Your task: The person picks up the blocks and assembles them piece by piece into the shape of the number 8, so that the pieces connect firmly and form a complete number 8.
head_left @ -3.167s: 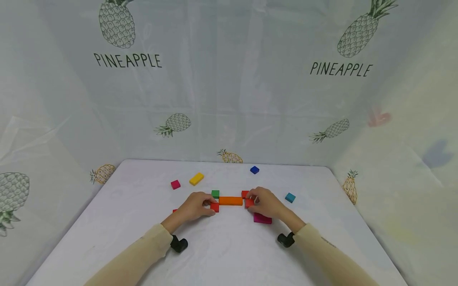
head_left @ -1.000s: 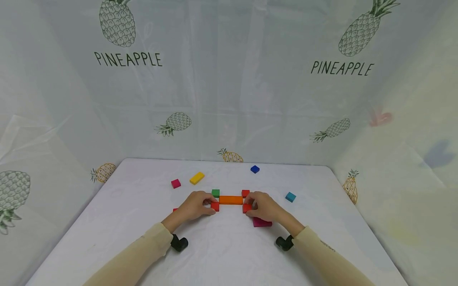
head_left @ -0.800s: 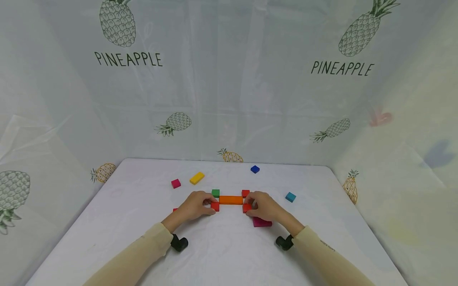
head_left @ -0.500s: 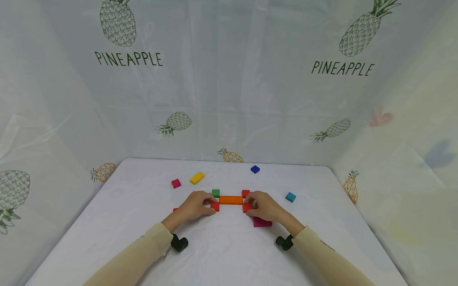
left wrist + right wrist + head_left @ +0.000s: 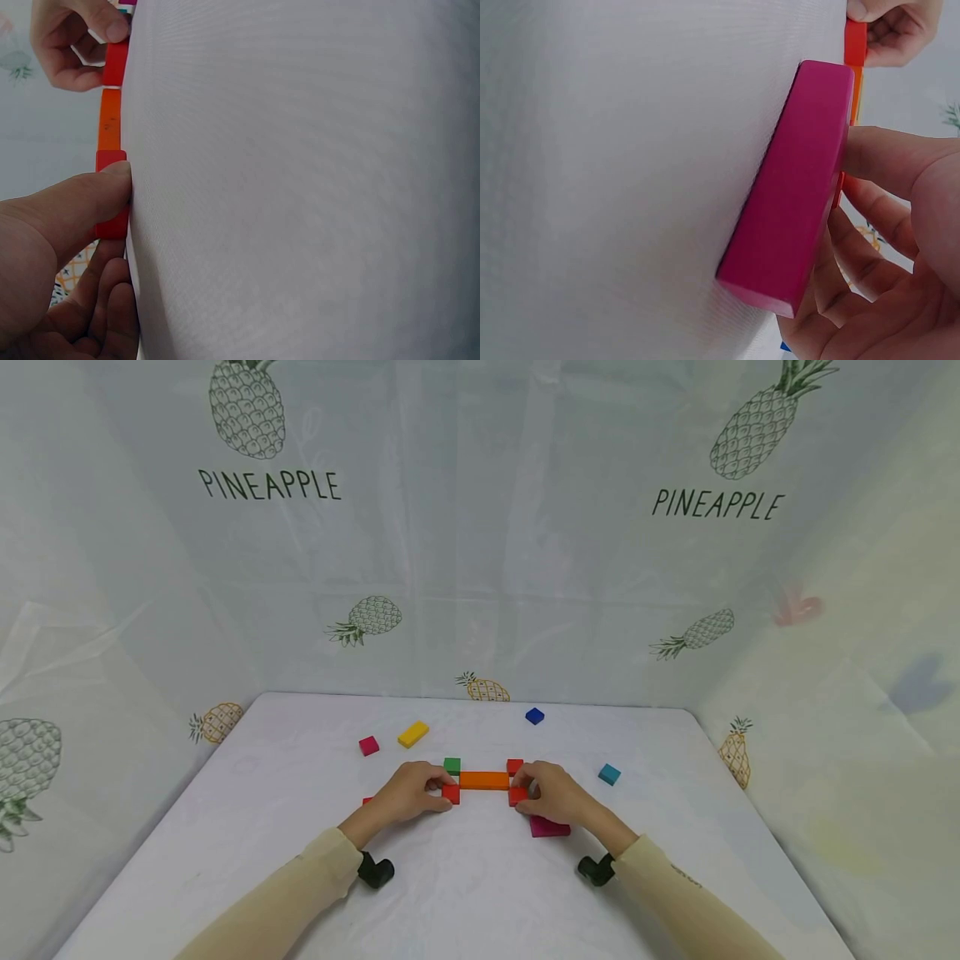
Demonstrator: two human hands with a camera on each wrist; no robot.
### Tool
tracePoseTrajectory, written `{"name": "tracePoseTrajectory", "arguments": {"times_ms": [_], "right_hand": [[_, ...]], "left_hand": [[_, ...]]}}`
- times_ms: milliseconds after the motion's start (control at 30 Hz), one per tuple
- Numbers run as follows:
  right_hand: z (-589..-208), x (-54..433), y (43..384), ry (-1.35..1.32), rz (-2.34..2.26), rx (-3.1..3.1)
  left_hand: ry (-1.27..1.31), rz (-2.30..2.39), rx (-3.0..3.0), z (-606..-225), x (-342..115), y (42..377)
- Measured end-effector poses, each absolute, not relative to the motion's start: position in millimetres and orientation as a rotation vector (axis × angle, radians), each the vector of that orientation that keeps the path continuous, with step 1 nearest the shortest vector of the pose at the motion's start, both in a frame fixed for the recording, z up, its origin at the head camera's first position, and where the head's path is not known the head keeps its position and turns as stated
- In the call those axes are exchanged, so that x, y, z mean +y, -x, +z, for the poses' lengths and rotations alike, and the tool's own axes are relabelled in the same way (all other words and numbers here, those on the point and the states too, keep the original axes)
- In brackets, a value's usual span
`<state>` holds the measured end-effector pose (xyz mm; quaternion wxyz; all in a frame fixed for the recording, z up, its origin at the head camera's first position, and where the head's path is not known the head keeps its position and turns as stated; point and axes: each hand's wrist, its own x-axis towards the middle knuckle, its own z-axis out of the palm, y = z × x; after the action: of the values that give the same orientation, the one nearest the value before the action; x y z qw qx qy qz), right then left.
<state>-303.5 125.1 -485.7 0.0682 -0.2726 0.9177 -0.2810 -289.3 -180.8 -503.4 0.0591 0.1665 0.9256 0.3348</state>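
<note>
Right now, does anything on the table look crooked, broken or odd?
Nothing looks plainly broken. The green block is the odd color: the ends of the orange block otherwise have three red blocks by them. Farther back, the yellow block lies slanted compared with the orange one.

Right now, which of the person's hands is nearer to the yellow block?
Left. The left hand is straight toward the person from the yellow block; the right hand is farther off, well to the block's right.
</note>
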Motion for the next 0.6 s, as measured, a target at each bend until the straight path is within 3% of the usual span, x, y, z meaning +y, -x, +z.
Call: {"name": "tracePoseTrajectory", "arguments": {"times_ms": [600], "right_hand": [[-485.2,124.1,301.8,0.803,-0.842,2.769]], "left_hand": [[-0.507,1.018,2.806,-503.3,-180.8,289.9]]}}
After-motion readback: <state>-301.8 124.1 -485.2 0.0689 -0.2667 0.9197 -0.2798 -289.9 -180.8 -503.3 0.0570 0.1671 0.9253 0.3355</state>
